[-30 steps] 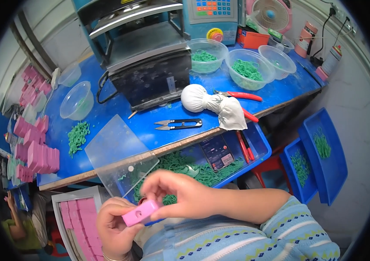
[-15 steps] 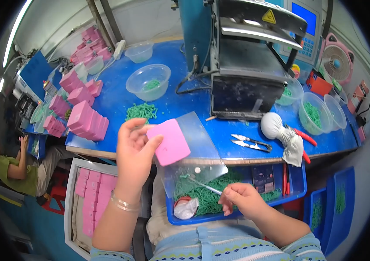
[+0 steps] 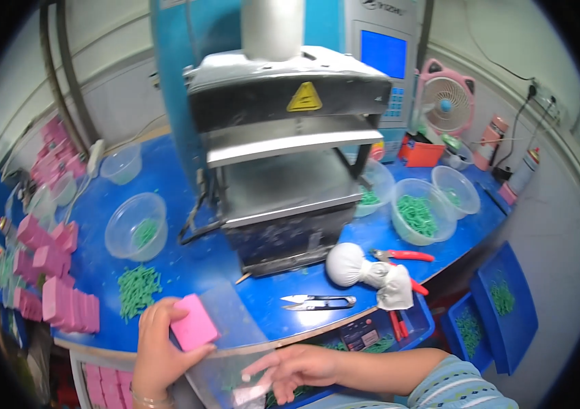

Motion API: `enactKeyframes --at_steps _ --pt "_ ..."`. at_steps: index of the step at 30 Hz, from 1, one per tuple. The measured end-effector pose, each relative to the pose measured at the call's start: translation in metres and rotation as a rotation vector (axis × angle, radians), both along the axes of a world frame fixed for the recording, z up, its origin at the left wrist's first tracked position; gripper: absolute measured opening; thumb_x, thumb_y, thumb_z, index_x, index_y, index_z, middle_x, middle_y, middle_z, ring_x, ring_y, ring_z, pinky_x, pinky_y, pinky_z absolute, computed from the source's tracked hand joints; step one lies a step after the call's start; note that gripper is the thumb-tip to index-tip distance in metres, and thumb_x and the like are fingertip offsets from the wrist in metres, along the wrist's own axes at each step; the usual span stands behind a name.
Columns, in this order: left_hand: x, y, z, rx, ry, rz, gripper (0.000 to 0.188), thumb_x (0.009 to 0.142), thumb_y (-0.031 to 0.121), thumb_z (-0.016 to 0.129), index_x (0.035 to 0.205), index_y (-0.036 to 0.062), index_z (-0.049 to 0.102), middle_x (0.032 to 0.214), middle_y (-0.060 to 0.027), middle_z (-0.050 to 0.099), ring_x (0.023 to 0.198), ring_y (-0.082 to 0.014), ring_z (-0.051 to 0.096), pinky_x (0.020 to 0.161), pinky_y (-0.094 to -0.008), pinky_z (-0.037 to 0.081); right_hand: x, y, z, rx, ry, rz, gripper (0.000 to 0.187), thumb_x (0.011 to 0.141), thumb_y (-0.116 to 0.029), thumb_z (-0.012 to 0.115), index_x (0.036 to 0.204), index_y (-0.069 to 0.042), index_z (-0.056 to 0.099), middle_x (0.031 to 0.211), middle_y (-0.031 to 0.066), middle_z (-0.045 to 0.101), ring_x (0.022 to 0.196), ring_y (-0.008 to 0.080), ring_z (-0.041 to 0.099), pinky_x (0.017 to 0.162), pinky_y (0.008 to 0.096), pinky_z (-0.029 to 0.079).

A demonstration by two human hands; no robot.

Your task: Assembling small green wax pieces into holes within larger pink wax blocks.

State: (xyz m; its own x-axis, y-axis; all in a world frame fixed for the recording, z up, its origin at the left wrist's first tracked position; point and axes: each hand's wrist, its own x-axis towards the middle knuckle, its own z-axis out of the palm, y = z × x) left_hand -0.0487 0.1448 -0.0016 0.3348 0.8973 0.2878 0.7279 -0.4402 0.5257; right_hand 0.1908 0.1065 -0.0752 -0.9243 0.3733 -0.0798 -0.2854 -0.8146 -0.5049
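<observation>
A: What lies nearest in the view?

B: The right hand [image 3: 303,366], low and just right of centre. Its fingers are loosely spread and point left. A pale, blurred object shows below them; whether they grip it cannot be told.

A: And beside it?

B: To the left, the left hand [image 3: 156,354]. Its fingers are closed on a pink block [image 3: 195,323], the thumb along the near edge, the other fingers at the left edge.

A: How is the block oriented?

B: Its broad face is turned up to the viewer. The long axis runs from near to far, slightly slanted, the near end lying farther right.

A: State the governing relation.

B: The block lies left of the right hand's fingers and farther off, with a clear gap between. The left hand is the nearer one, being in contact; the block's right edge is free and faces the right hand's side.

A: What surrounds it?

B: A transparent sheet [image 3: 234,317] reaches past the near edge of the bench [image 3: 194,276], just right of the block. Farther right lie the thread snips [image 3: 321,302]; far-left of the block, a heap of green strips [image 3: 139,292]; farthest, the heat press [image 3: 290,191].
</observation>
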Motion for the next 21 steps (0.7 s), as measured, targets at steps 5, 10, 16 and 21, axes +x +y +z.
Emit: enactKeyframes --at_steps 5,10,16,21 --pt "0.018 -0.026 -0.009 0.043 -0.035 -0.032 0.065 0.042 0.020 0.084 0.093 0.0063 0.046 0.102 -0.0134 0.051 0.095 -0.0288 0.044 0.083 -0.0387 0.036 0.002 -0.017 0.011 -0.031 -0.152 0.009 0.065 0.084 -0.012 0.054 0.139 -0.006 0.020 0.074 0.0152 0.063 0.057 0.0186 0.064 0.047 0.0246 0.052" --pt "0.023 -0.043 -0.014 0.066 -0.032 -0.058 0.067 0.040 0.022 0.084 0.093 0.0070 0.045 0.101 -0.0126 0.050 0.095 -0.0289 0.044 0.083 -0.0385 0.035 0.006 -0.033 0.012 0.019 -0.127 0.062 0.063 0.084 -0.010 0.053 0.139 -0.006 0.021 0.072 0.0138 0.063 0.051 0.0160 0.061 0.040 0.0209 0.044" --pt "0.041 -0.073 -0.005 0.143 0.006 -0.091 0.069 0.043 0.025 0.083 0.098 0.0069 0.045 0.107 -0.0134 0.050 0.098 -0.0304 0.044 0.087 -0.0414 0.034 0.019 -0.055 0.021 0.222 -0.291 0.036 0.042 0.084 -0.015 0.055 0.124 -0.007 0.047 0.081 0.0107 0.063 0.053 0.0167 0.060 0.042 0.0251 0.044" --pt "0.047 -0.107 0.007 0.485 -0.011 -0.103 0.063 0.049 0.026 0.083 0.102 0.0159 0.051 0.118 -0.0133 0.044 0.108 -0.0348 0.043 0.089 -0.0516 0.034 0.028 -0.078 0.027 0.566 -0.348 0.033 0.044 0.091 -0.018 0.047 0.133 -0.009 0.037 0.112 0.0101 0.055 0.081 0.0118 0.057 0.066 0.0228 0.048"
